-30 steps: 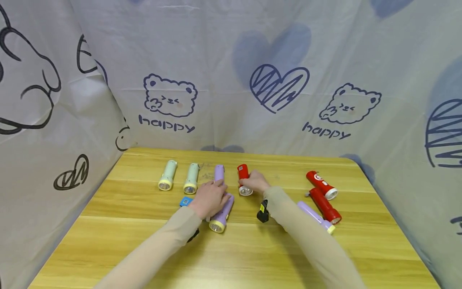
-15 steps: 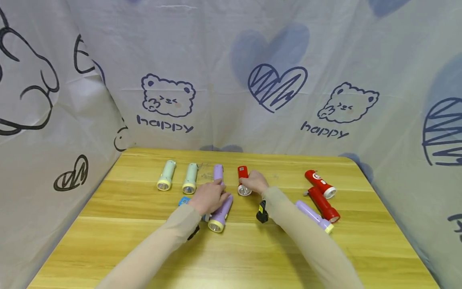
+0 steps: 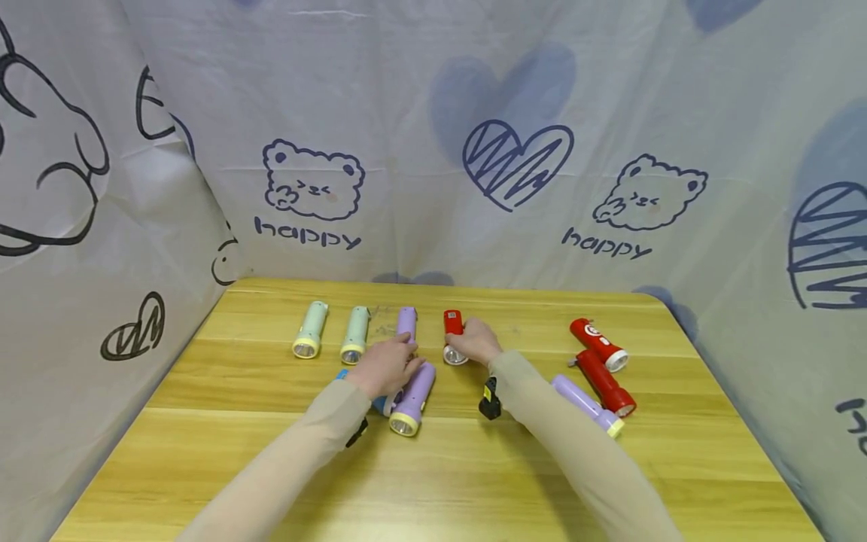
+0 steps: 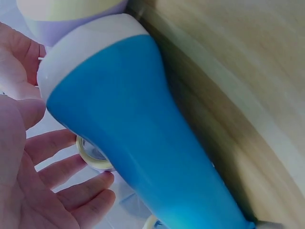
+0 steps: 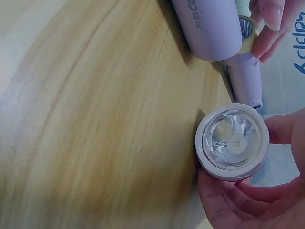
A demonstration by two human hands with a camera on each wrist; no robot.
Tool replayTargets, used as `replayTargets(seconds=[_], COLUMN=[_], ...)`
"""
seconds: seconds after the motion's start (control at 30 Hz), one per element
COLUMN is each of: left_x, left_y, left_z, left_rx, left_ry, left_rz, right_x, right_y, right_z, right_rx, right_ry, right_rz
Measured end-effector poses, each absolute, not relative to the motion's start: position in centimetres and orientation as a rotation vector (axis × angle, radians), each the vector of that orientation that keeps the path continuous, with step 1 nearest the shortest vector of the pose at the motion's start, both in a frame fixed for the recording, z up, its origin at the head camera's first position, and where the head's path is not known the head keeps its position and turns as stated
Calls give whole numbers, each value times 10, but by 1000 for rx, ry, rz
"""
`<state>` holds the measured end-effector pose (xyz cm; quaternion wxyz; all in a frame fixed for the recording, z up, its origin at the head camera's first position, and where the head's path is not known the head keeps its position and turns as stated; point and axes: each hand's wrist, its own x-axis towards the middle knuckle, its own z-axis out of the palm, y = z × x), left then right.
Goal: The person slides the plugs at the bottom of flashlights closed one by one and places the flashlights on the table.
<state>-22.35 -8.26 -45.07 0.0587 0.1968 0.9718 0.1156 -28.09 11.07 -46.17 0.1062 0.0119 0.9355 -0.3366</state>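
Observation:
My left hand (image 3: 387, 365) reaches to the far purple flashlight (image 3: 406, 320), fingers and thumb about its yellow head (image 5: 249, 36). The palm hides part of that flashlight. Under the wrist lies a blue flashlight (image 4: 133, 119) with a white head, partly covered in the head view. Beside it, a nearer purple flashlight (image 3: 415, 395) points its yellow-rimmed lens toward me. To the right, my right hand (image 3: 477, 342) grips a small red flashlight (image 3: 453, 322) near its white head (image 5: 232, 141), thumb on one side and fingers on the other.
Two pale green flashlights, one outer (image 3: 311, 327) and one inner (image 3: 356, 331), lie at the left of the row. Right of my right forearm are two red flashlights, one white-headed (image 3: 596, 342) and one all red (image 3: 604, 382), beside another purple flashlight (image 3: 581, 400). A printed curtain (image 3: 406, 150) backs the wooden table (image 3: 433, 482).
My left hand has shifted slightly left, covering more of the blue flashlight's tail. The right hand stays at the red flashlight with barely any movement. The head view has drifted a little.

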Motion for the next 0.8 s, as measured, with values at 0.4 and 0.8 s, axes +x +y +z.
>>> replayTargets(seconds=[0.4,0.8], left_x=[-225,-227], left_y=[-89,-92], left_z=[-445,-437], left_rx=[575,639], left_ry=[2935,3014], left_rz=[382,413], right_x=[-279,-272], right_y=[110,117], right_z=[-457,-448], right_rx=[3,-61], right_ry=[2804,2862], right_rz=[-950,-925])
